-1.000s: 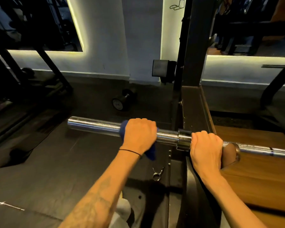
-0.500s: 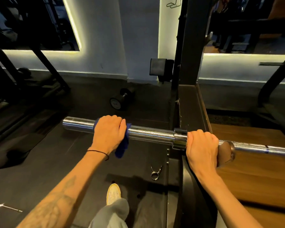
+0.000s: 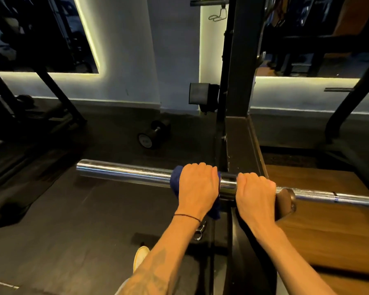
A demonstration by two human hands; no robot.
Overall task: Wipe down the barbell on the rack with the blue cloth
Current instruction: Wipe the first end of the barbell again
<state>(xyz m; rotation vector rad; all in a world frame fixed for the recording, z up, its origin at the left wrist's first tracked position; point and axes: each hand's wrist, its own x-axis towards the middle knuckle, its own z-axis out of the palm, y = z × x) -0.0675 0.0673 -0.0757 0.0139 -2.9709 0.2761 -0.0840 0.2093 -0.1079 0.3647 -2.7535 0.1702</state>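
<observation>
Here the barbell (image 3: pixel 124 172) is lying level across the rack (image 3: pixel 235 60), its thick polished chrome sleeve jutting out to the left and its thinner, knurled shaft running off to the right. The left hand (image 3: pixel 197 186) is curling over the sleeve just beside the collar, clamping the blue cloth (image 3: pixel 175 184) around the smooth metal; soft folds of the cloth are showing at the hand's left edge and hanging below it. The right hand (image 3: pixel 255 195) is gripping the bare bar just right of the collar, close beside the left hand, with a rounded brown hook (image 3: pixel 285 204) of the rack sitting just beside it. A thin dark band (image 3: pixel 186 216) is circling the left wrist. The rack's black upright is rising behind the hands, and a wooden platform (image 3: pixel 328 231) is spreading out under the shaft. On the dark rubbery floor (image 3: pixel 62 231) beyond the sleeve a round-headed dumbbell (image 3: pixel 155 135) is resting, well apart from the bar. A metal spring clip (image 3: pixel 199 231) is lying on the floor below the left wrist, partly hidden by the forearm, and a yellow shoe (image 3: pixel 140 255) is showing near the bottom edge.
</observation>
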